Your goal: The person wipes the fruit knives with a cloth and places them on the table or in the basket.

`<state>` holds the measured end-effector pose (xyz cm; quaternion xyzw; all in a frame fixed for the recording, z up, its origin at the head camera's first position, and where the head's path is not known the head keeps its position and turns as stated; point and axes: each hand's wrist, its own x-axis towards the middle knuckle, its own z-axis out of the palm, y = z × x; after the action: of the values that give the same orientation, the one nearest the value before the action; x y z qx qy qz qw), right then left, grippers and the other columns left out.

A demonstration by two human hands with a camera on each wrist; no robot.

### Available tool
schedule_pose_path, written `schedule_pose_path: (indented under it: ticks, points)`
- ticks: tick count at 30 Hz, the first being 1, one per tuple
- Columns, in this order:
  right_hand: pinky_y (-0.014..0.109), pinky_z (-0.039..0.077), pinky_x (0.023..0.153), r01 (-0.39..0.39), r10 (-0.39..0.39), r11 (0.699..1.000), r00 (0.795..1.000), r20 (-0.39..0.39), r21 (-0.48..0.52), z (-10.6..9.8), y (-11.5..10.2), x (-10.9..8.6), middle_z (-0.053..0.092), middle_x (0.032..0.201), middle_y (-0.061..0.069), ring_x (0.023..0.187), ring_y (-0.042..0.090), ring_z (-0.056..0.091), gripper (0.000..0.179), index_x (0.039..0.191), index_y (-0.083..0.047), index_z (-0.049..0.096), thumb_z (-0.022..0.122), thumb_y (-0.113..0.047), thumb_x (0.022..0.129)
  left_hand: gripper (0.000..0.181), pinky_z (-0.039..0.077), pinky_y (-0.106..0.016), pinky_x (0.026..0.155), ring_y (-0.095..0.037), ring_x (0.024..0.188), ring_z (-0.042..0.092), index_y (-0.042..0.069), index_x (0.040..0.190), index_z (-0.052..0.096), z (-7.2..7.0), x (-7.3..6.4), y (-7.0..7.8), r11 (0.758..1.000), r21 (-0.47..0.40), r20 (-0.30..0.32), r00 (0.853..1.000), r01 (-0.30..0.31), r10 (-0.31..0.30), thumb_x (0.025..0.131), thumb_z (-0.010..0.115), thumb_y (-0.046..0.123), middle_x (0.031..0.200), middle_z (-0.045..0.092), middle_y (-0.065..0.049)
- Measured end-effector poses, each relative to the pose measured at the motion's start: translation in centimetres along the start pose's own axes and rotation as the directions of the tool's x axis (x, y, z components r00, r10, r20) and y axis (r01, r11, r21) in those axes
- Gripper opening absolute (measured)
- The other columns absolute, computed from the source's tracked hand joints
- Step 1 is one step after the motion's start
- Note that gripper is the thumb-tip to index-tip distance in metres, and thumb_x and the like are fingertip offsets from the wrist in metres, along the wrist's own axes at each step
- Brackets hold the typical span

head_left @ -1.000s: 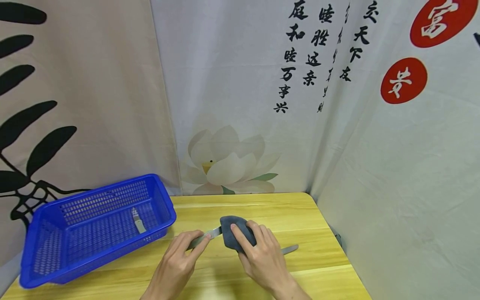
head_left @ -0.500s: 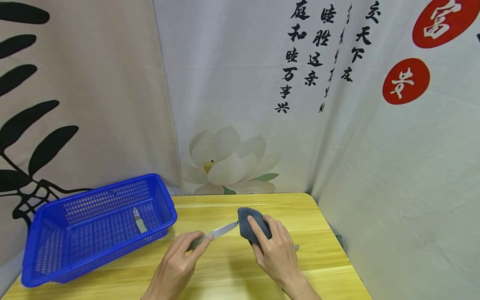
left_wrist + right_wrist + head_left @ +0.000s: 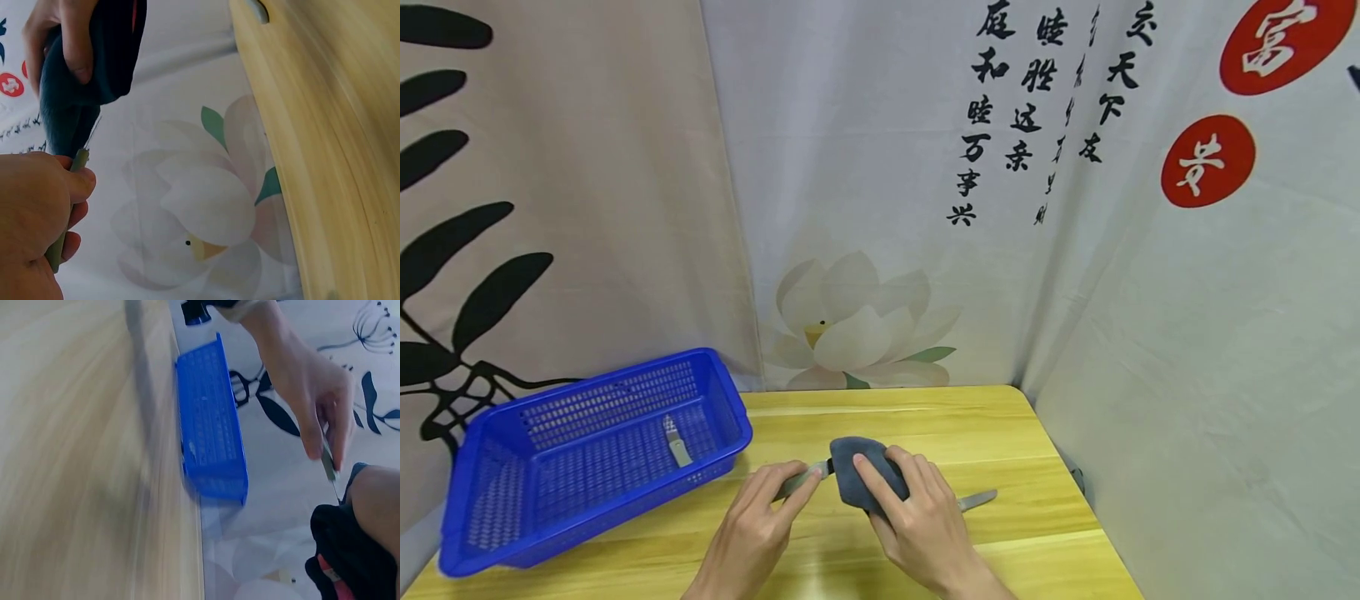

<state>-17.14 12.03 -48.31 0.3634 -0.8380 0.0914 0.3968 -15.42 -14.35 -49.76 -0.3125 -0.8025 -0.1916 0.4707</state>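
Observation:
In the head view my left hand (image 3: 748, 521) grips a knife (image 3: 793, 483) by its pale green handle, above the table. My right hand (image 3: 925, 517) holds a folded grey-blue cloth (image 3: 853, 479) around the blade, which the cloth almost wholly hides in that view. The left wrist view shows the handle (image 3: 56, 250) in my left fingers, the cloth (image 3: 94, 69) just beyond it. A bit of red (image 3: 340, 587) shows among the cloth's folds in the right wrist view. Past my right hand, another knife (image 3: 979, 499) lies on the table, partly hidden.
A blue perforated basket (image 3: 625, 512) stands at the table's left. Inside lies a utensil (image 3: 677, 442) with a light handle and a fork-like end. The yellow wooden table (image 3: 925, 408) meets printed curtains (image 3: 865, 167) at its back and sides.
The cloth first slid right along the knife, baring the blade, then came back left over it with my right hand. My left hand stays nearly still.

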Motion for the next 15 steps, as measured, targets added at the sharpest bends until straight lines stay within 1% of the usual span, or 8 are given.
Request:
schedule_pose_path:
  ticks: [2, 5, 8, 11, 15]
  points:
    - [0.038, 0.064, 0.087, 0.018, -0.018, 1.000, 1.000, 0.018, 0.003, 0.2, -0.6, 0.1, 0.071, 0.135, 0.016, 0.103, 0.024, 0.069, 0.092, 0.165, -0.023, 0.060, 0.098, -0.027, 0.081, 0.054, 0.060, -0.040, 0.087, -0.028, 0.101, 0.071, 0.010, 0.128, 0.085, 0.0, 0.0, 0.0, 1.000, -0.002, -0.004, 1.000, -0.004, 0.004, 0.123, 0.031, 0.010, 0.119, 0.076, -0.012]
    - [0.035, 0.063, 0.087, 0.029, -0.029, 1.000, 0.999, 0.045, 0.000, 0.4, -1.2, 0.2, 0.070, 0.136, 0.014, 0.103, 0.022, 0.068, 0.090, 0.164, -0.025, 0.060, 0.099, -0.030, 0.083, 0.053, 0.060, -0.042, 0.087, -0.028, 0.103, 0.072, 0.008, 0.123, 0.085, 0.1, -0.1, 0.0, 1.000, -0.005, -0.003, 1.000, -0.005, 0.005, 0.123, 0.032, 0.008, 0.118, 0.076, -0.012]
    - [0.033, 0.063, 0.085, 0.037, -0.037, 0.999, 0.998, 0.046, -0.003, 0.5, -1.4, 0.2, 0.070, 0.135, 0.014, 0.101, 0.021, 0.067, 0.088, 0.162, -0.025, 0.062, 0.100, -0.030, 0.082, 0.053, 0.060, -0.043, 0.087, -0.029, 0.103, 0.073, 0.007, 0.118, 0.086, 0.1, -0.1, -0.1, 1.000, -0.004, -0.006, 1.000, -0.007, 0.007, 0.122, 0.032, 0.007, 0.118, 0.076, -0.013]
    - [0.033, 0.062, 0.083, 0.040, -0.039, 0.999, 0.999, 0.034, -0.007, 0.6, -1.4, 0.2, 0.070, 0.134, 0.014, 0.099, 0.021, 0.066, 0.087, 0.160, -0.024, 0.064, 0.100, -0.028, 0.081, 0.054, 0.060, -0.043, 0.087, -0.029, 0.102, 0.073, 0.006, 0.118, 0.086, 0.1, -0.1, -0.1, 1.000, -0.001, -0.006, 1.000, -0.007, 0.007, 0.122, 0.032, 0.006, 0.117, 0.076, -0.013]
    - [0.033, 0.062, 0.083, 0.032, -0.031, 0.999, 0.999, 0.043, -0.023, 0.6, -1.3, 0.2, 0.070, 0.136, 0.014, 0.099, 0.022, 0.066, 0.086, 0.162, -0.025, 0.063, 0.098, -0.026, 0.083, 0.054, 0.060, -0.042, 0.088, -0.028, 0.101, 0.072, 0.007, 0.122, 0.085, 0.1, -0.1, 0.0, 1.000, 0.000, -0.001, 1.000, -0.009, 0.009, 0.121, 0.031, 0.005, 0.117, 0.076, -0.012]
